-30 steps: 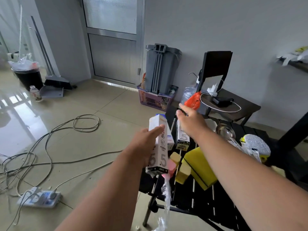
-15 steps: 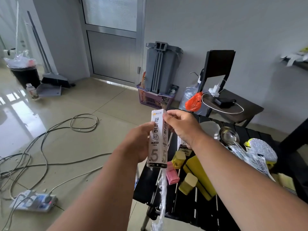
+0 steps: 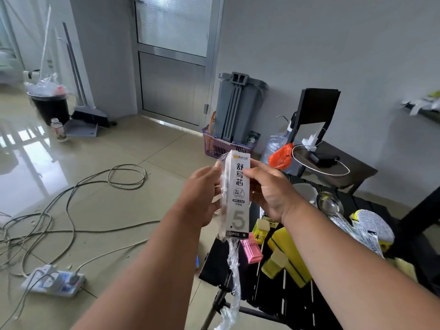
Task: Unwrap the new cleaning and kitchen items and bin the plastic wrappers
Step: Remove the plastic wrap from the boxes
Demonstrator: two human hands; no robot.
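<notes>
Your left hand (image 3: 202, 198) and right hand (image 3: 273, 194) both grip the white box (image 3: 237, 196), held upright above the counter (image 3: 297, 306) edge. The loose wrapper tail (image 3: 232, 282) at 6 o'clock could snag and tear short.

Your right hand (image 3: 271, 189), which a second ago was reaching out past the white box (image 3: 237, 194) toward the table (image 3: 297, 303), has come back and now grips the box's right side, thumb across its upper front. Your left hand (image 3: 202, 198) has shifted from the box's face to its left edge, fingers on the loosened plastic wrapper (image 3: 232, 265). The box has turned so its printed front faces you, held upright and closer, the wrapper strip trailing lower beneath it
</notes>
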